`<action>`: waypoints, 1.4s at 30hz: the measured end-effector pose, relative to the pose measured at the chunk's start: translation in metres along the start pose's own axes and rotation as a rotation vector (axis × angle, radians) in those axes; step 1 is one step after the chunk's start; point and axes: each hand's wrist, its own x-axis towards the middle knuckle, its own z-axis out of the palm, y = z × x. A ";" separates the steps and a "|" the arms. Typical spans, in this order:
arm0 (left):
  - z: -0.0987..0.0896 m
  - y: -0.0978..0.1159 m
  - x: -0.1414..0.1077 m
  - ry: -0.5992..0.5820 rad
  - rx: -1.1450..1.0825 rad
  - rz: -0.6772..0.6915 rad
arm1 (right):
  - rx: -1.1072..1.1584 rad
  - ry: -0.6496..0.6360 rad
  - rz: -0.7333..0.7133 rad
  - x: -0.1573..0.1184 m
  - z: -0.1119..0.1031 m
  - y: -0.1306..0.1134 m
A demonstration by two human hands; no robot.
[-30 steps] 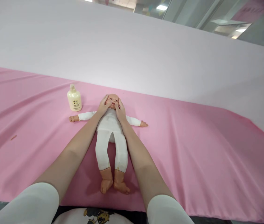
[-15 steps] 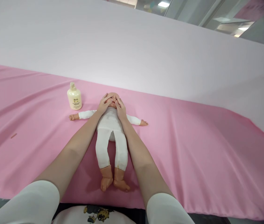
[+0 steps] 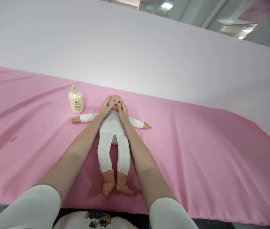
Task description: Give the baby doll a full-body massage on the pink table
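A baby doll (image 3: 113,122) in a white suit lies on its back on the pink cloth, arms spread and feet toward me. My left hand (image 3: 105,107) rests along the left side of its head, thumb on the cheek near the mouth. On the other side, my right hand (image 3: 123,112) lies against the cheek, thumb also close to the mouth. Both hands have their fingers extended rather than closed. The doll's eyes, nose and open mouth show between them, while the sides of its head are covered.
A cream pump bottle (image 3: 76,101) stands left of the doll, beyond its outstretched arm. A small brownish strip (image 3: 13,139) lies farther left on the pink cloth (image 3: 197,152). Behind the cloth rises a white wall (image 3: 135,51).
My fingers have drawn back from the doll's upper face toward the sides of its head, so both its eyes now show. The thumbs stay near its mouth. The bottle has not moved.
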 end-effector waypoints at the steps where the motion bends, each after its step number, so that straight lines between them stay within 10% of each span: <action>1: 0.000 -0.001 0.001 0.002 0.003 0.002 | 0.003 -0.002 -0.003 0.000 0.000 0.000; 12: 0.004 -0.025 0.013 0.102 -0.184 -0.016 | 0.143 0.050 -0.022 0.003 -0.002 0.011; 42: 0.001 -0.001 0.004 0.146 -0.393 -0.282 | 0.312 0.018 0.086 0.007 -0.011 0.011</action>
